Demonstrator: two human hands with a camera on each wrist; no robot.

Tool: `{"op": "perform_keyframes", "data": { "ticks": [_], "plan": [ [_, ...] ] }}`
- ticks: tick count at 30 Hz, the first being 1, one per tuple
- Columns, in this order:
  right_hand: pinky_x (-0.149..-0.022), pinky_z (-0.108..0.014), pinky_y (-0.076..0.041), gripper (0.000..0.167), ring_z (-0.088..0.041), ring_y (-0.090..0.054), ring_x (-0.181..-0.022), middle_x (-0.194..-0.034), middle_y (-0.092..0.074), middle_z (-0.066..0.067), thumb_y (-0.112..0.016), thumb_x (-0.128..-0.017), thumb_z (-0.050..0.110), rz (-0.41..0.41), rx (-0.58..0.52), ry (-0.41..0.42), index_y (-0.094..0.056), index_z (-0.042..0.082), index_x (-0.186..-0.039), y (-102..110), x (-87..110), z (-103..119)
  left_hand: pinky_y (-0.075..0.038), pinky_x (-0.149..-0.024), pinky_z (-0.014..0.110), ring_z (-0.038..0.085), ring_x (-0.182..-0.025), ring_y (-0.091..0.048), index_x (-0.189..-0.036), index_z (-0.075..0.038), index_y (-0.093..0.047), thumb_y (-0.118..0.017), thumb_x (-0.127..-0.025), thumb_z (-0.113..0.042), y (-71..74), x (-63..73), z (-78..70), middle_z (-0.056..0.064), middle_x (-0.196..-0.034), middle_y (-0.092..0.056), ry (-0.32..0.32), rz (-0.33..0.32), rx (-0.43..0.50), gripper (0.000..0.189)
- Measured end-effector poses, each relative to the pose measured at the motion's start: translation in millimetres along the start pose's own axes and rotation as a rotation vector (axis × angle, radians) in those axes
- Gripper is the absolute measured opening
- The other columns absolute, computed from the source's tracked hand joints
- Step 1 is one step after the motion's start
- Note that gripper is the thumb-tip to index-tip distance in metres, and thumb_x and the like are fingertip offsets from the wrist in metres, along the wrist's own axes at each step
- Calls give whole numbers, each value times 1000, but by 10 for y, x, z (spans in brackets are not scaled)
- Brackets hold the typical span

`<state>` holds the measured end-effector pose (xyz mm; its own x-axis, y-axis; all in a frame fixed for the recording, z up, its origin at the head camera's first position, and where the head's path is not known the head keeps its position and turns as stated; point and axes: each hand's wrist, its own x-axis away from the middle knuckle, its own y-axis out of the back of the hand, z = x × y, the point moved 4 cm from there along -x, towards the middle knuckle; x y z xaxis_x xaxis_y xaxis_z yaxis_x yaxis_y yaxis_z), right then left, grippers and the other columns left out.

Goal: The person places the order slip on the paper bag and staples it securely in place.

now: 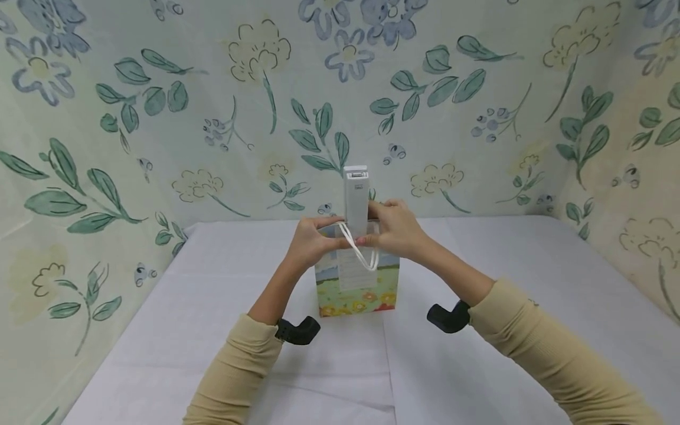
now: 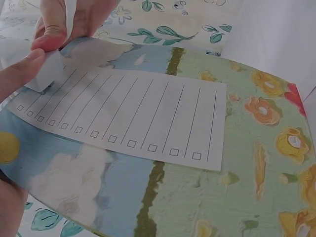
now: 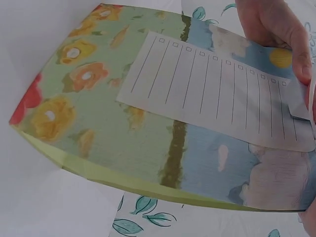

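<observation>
A painted paper bag (image 1: 357,301) stands upright on the white-covered table. On its front lies a white checklist sheet (image 2: 148,118), ruled with lines and small boxes. A white stapler (image 1: 356,198) points upward at the bag's top edge, and its lower end (image 2: 47,74) overlaps the sheet's top. My left hand (image 1: 309,241) grips the stapler's lower end from the left, thumb in front, other fingers partly hidden behind the bag top. From the right my right hand (image 1: 399,231) grips it too, thumb in front and fingers behind. White cord handles (image 1: 363,257) hang across the thumbs.
A white cloth (image 1: 223,283) with fold creases covers the table. Behind and at both sides hangs a floral curtain (image 1: 212,147). A black wrist mount (image 1: 298,330) juts inward from the left sleeve, and another mount (image 1: 448,317) from the right sleeve.
</observation>
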<state>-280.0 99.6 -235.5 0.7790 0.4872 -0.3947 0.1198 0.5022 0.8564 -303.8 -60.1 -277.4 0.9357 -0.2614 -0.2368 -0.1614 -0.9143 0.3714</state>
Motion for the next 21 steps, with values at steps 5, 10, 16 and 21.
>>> {"op": "perform_keyframes", "data": {
  "ticks": [5, 10, 16, 21],
  "plan": [
    [-99, -45, -35, 64, -29, -59, -107, -118, -62, -14, -70, -76, 34, 47, 1, -7, -46, 5, -128, 20, 2, -14, -42, -96, 44, 27, -119, -51, -115, -4, -63, -78, -69, -16, -9, -13, 1, 14, -123, -58, -32, 7, -19, 50],
    [-85, -46, -48, 64, -32, -58, -107, -122, -59, -14, -55, -85, 48, 147, -37, -141, -38, 10, -133, 34, -16, 45, -42, -97, 42, 23, -121, -50, -118, -7, -61, -79, -68, -24, -7, 0, 17, 9, -127, -56, -26, 23, -59, 55],
    [-73, -41, -51, 68, -28, -64, -91, -108, -64, -12, -55, -80, 59, -87, -135, -314, -42, 10, -126, -65, -101, 193, -51, -83, 36, 24, -101, -62, -116, -8, -63, -77, -71, -19, 13, -3, 19, 11, -115, -64, 0, 8, -59, 49],
    [-54, -31, -46, 49, -22, -61, -65, -78, -66, -11, -55, -82, 50, -337, -136, -350, -53, 6, -104, -163, -132, 221, -53, -71, 32, 25, -86, -66, -119, -7, -60, -76, -71, -18, 7, -15, 25, 15, -110, -65, 19, -3, -36, 51]
  ]
}}
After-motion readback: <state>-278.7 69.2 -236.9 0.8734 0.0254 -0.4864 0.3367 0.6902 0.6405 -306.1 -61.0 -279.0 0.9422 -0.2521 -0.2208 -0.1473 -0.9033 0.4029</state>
